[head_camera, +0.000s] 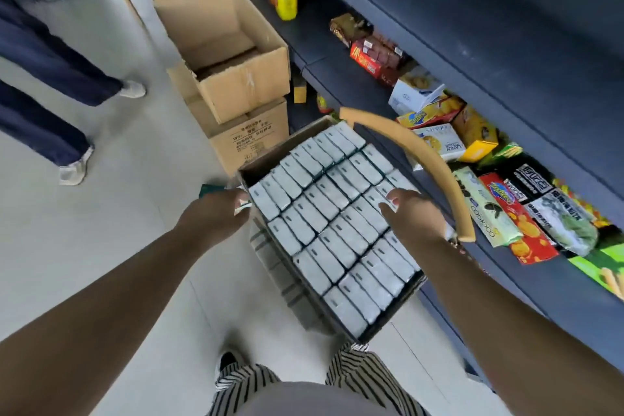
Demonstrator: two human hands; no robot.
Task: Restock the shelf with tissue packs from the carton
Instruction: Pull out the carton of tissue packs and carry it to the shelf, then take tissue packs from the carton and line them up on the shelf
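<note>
Striped trousers (243, 382) nearest. Left hand (216, 213) pinches one tissue pack (242, 206) at the carton (287, 273) rim; right hand (413, 213) lies flat, fingers apart, on the tissue packs (331, 223). Risk: the full carton looks tilted, so a tug could spill rows. Beyond, open boxes (236, 78), contents unclear; the shelf (506, 84) holds snack packets (513, 213).

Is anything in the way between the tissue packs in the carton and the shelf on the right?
Yes: the carton's raised flap arches up along the shelf side, between the tissue packs and the shelf. The nearest shelf level is also crowded with snack packages. The right hand already rests on the packs.
</note>
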